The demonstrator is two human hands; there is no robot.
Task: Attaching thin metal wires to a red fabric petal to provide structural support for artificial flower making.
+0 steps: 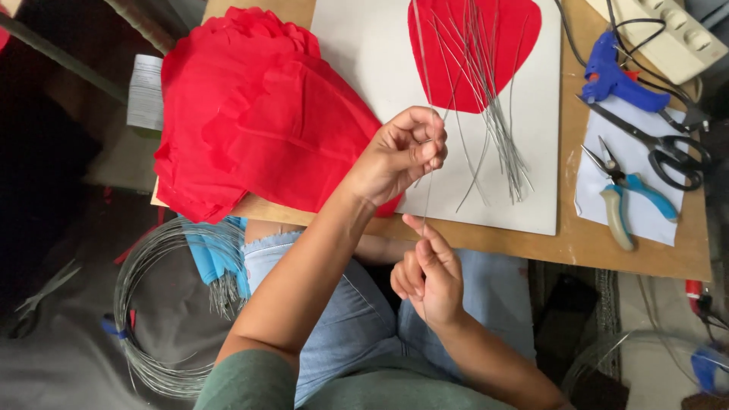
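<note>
A home craft workspace is suggested: a board table (577, 243) is strewn with pliers (626, 199), scissors (668, 148), glue gun (619, 80) at upper right, wire coil (140, 319) at lower left.

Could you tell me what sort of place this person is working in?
Probably a home craft workspace: red tissue paper heaped on a board table, cut wires, and a blue glue gun, scissors and pliers.

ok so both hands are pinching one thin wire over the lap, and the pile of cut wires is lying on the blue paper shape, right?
Not quite. In the head view the left hand and right hand do pinch one thin wire, but the pile of cut wires lies on a red paper shape, not a blue one.
</note>
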